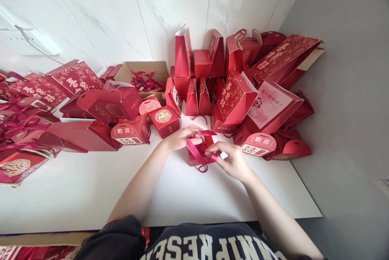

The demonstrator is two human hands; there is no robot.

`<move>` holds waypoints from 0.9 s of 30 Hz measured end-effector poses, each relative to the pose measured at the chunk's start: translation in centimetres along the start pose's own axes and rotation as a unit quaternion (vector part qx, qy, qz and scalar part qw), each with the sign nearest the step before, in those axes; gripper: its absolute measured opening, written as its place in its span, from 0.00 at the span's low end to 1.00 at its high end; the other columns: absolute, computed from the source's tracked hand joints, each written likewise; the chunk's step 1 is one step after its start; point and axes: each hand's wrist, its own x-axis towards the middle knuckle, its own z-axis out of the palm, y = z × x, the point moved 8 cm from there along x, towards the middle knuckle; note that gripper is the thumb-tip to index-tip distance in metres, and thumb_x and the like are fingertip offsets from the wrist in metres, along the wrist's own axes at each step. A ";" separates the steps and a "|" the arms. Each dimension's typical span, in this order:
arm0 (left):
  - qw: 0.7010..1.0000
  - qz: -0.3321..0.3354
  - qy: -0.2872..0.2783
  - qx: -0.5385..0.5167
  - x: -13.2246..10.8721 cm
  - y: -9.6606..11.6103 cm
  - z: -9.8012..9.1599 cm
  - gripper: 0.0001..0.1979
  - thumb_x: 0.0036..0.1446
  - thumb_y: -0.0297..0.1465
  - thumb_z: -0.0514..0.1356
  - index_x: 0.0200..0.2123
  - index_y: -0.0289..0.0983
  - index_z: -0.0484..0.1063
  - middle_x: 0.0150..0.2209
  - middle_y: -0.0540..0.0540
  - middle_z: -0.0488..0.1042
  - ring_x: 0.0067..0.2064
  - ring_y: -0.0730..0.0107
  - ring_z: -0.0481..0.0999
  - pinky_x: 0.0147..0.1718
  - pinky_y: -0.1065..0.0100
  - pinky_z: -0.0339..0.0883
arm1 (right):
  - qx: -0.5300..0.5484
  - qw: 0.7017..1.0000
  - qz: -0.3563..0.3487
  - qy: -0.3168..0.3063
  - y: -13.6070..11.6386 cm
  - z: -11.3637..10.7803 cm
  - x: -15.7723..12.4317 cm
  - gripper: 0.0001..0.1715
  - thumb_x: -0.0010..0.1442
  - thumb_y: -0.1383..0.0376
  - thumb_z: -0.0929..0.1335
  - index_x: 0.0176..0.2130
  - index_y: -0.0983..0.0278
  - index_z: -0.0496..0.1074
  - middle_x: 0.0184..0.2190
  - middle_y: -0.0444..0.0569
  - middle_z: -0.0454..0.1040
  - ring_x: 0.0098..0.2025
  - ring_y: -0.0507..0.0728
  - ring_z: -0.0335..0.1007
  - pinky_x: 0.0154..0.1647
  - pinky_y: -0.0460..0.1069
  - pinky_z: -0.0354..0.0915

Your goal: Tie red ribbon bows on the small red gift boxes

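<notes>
A small red gift box [192, 160] stands on the white table in front of me, with a dark red cord at its near side. Magenta satin ribbon [197, 154] loops over its top. My left hand [181, 137] is at the box's upper left, its fingers closed on the ribbon near the top. On the right side, my right hand [232, 160] pinches the ribbon loop between thumb and fingers. The ribbon and my fingers hide most of the box's top.
Red gift boxes and bags crowd the table's [91, 187] back and left. A cardboard box [121, 73] of loose ribbons sits against the tiled wall. One "double happiness" box [257, 145] is right of my hands. A grey wall [343, 102] borders the right end.
</notes>
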 end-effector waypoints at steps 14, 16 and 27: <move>0.998 0.008 -0.042 -0.041 -0.5 -1.0 -0.1 0.13 0.56 0.35 0.55 0.37 0.34 0.76 0.45 0.40 0.71 0.53 0.53 0.67 0.58 0.56 0.58 | -0.051 0.997 0.027 0.043 0.5 -0.6 1.6 0.10 0.62 0.62 0.68 0.45 0.59 0.71 0.43 0.51 0.73 0.47 0.61 0.68 0.51 0.58 0.65; 0.999 0.011 -0.042 -0.030 -0.4 -0.8 -0.1 0.12 0.55 0.33 0.55 0.35 0.34 0.75 0.44 0.41 0.70 0.53 0.54 0.67 0.58 0.57 0.58 | -0.098 0.995 0.002 0.013 -0.1 0.2 1.6 0.16 0.59 0.64 0.71 0.48 0.58 0.70 0.45 0.51 0.72 0.48 0.62 0.67 0.52 0.58 0.65; 0.999 0.010 -0.046 0.017 -0.5 0.4 0.1 0.11 0.51 0.29 0.61 0.39 0.35 0.74 0.49 0.41 0.70 0.56 0.54 0.67 0.59 0.57 0.58 | -0.177 0.983 0.005 0.056 -0.3 0.9 2.1 0.04 0.63 0.67 0.66 0.40 0.60 0.70 0.39 0.50 0.75 0.40 0.60 0.71 0.44 0.55 0.65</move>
